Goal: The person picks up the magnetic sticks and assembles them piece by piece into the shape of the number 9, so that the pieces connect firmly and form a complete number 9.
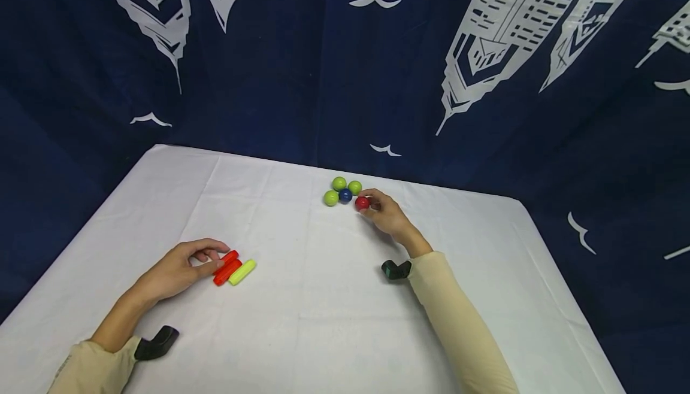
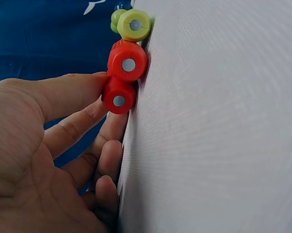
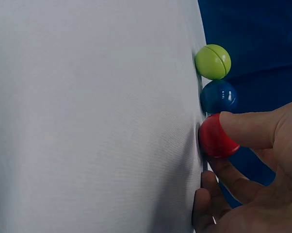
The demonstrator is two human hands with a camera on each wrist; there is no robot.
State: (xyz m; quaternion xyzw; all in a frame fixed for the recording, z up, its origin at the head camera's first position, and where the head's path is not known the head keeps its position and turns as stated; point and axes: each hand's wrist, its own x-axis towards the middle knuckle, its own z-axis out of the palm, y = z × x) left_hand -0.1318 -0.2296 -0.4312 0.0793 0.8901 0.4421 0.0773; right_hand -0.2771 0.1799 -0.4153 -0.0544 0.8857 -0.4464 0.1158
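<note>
My left hand [image 1: 175, 268] pinches the outer red magnetic stick [image 2: 119, 98] between thumb and fingers, the fingers partly hidden behind it. Against that stick lies a second red stick [image 1: 228, 272], and a yellow-green stick [image 1: 242, 272] lies alongside. Round metal ends show on all three in the left wrist view. Farther back, my right hand [image 1: 389, 214] holds a red ball [image 3: 217, 137] by thumb and fingertips, low at the cloth. Just left of it sits a dark blue ball [image 1: 345, 196], with green balls [image 1: 331, 198] grouped around the blue one.
A white cloth [image 1: 302, 322] covers the table. Behind its far edge hangs a dark blue curtain [image 1: 280, 82] printed with white buildings. Black wrist cameras [image 1: 156, 343] stick out from both sleeves. The balls stand close to the far edge.
</note>
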